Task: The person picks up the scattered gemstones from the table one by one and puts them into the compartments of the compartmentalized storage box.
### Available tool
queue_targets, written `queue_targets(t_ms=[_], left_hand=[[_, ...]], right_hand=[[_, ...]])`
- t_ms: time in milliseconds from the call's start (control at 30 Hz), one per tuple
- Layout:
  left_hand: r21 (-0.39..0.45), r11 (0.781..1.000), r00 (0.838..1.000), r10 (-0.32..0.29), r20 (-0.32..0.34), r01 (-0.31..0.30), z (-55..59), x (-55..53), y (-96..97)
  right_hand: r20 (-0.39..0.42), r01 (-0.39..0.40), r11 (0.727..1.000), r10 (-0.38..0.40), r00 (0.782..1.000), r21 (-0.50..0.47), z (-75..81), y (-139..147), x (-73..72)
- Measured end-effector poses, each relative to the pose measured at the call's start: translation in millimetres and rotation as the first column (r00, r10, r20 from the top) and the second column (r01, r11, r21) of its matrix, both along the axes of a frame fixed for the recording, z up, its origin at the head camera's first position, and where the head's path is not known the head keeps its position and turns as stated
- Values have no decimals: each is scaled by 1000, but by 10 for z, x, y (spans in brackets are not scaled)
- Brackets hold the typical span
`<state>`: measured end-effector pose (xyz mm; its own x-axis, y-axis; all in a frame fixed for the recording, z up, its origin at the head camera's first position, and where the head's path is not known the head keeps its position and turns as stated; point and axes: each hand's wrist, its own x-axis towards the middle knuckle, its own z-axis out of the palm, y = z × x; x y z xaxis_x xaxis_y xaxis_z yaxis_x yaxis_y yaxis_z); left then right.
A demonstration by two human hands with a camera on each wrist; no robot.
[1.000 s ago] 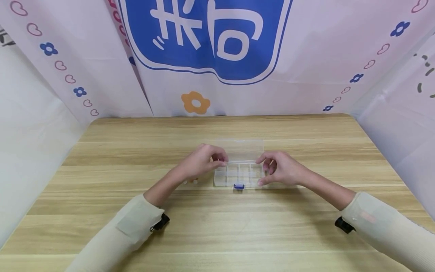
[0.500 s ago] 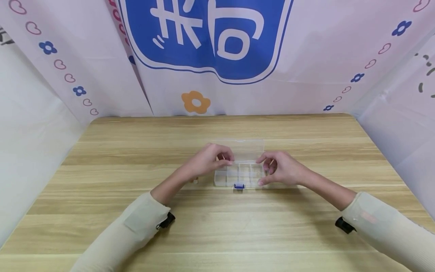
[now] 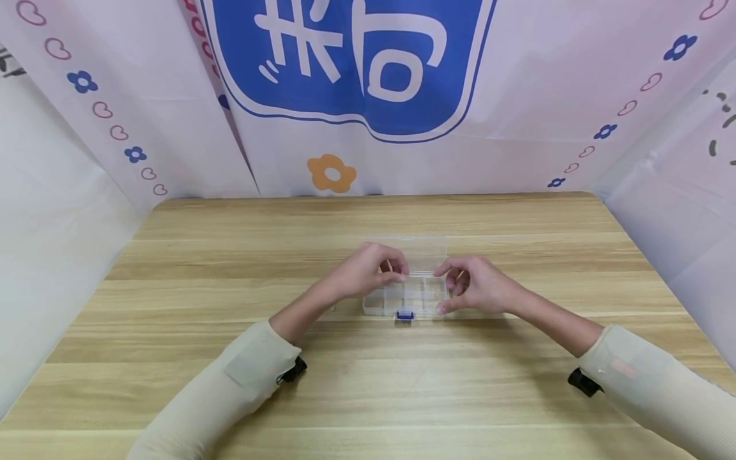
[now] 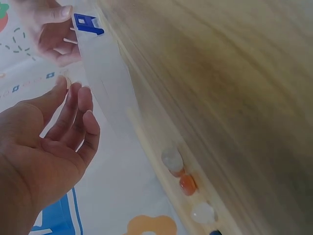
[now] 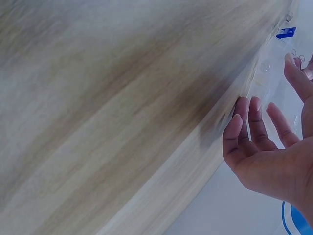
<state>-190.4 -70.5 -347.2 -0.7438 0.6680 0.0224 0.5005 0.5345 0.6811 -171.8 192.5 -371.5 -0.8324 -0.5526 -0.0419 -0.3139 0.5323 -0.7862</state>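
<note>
A clear plastic compartment box (image 3: 374, 309) with a blue latch (image 3: 405, 315) stands on the table, its transparent lid (image 3: 427, 252) folded back. My left hand (image 3: 368, 271) is over the rear left compartments. Between its thumb and index finger it pinches a small pale, rounded bead (image 4: 68, 83), mostly covered by the fingertips. My right hand (image 3: 480, 284) holds the box's right end, thumb at the front corner and index finger near the hinge. Small polished beads lie on the table left of the box: a clear one (image 4: 171, 159), an orange one (image 4: 187, 185) and another clear one (image 4: 203, 213).
The wooden table (image 3: 368, 396) reaches back to a printed cloth backdrop (image 3: 517, 128). White cloth also hangs on both sides. A small dark thing (image 4: 215, 233) shows at the bottom of the left wrist view.
My left hand has slid rightward over the box, from its left end toward the middle compartments, still pinching. My right hand and the box have stayed in place.
</note>
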Motion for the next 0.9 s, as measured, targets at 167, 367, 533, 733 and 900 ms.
queue_targets(t_ms=[167,367,533,733,900], left_hand=[[-13,1000,1000,6,9,-6,2,0,64],[-24,1000,1000,-6,3,6,-23,-12,127],[-27,1000,1000,-10,-9,10,-35,-20,161],[-33,999,1000,-20,-15,19,-61,-21,182],[-31,999,999,-25,-20,24,-78,-26,192]], right_hand=[[-1,0,1000,0,1000,3,1,-1,0],[-1,-7,1000,7,1000,8,16,-6,-5],[0,-5,1000,5,1000,11,28,-7,-8],[-2,-5,1000,5,1000,10,32,-6,-2],[1,-7,1000,7,1000,10,28,0,4]])
